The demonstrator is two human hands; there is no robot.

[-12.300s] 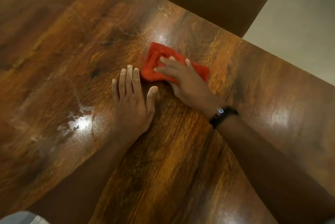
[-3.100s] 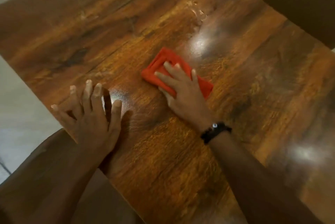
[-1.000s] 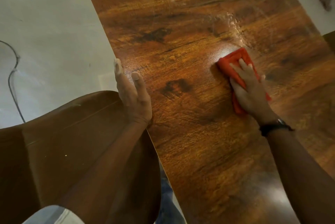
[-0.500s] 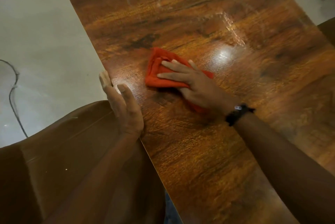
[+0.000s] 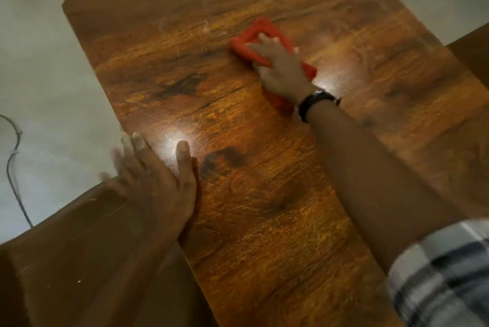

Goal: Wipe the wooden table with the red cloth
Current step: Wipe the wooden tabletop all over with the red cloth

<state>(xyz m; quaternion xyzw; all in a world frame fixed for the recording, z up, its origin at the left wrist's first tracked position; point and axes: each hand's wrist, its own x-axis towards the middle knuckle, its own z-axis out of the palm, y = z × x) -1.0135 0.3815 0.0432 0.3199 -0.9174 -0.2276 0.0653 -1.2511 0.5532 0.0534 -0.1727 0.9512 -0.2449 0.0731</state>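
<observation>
Head view: wooden table fills frame. Right hand, toward 1 o'clock, lies flat with fingers spread, pressing red cloth onto tabletop. Left hand, toward 8 o'clock, rests open on table's edge, blurred.

Floor: pale grey, smooth, surrounding the worktop. A dark cable lies on the floor left of the worktop. A brown chair stands against the worktop's left edge. Lighting: overhead, producing bright glare spots.
</observation>
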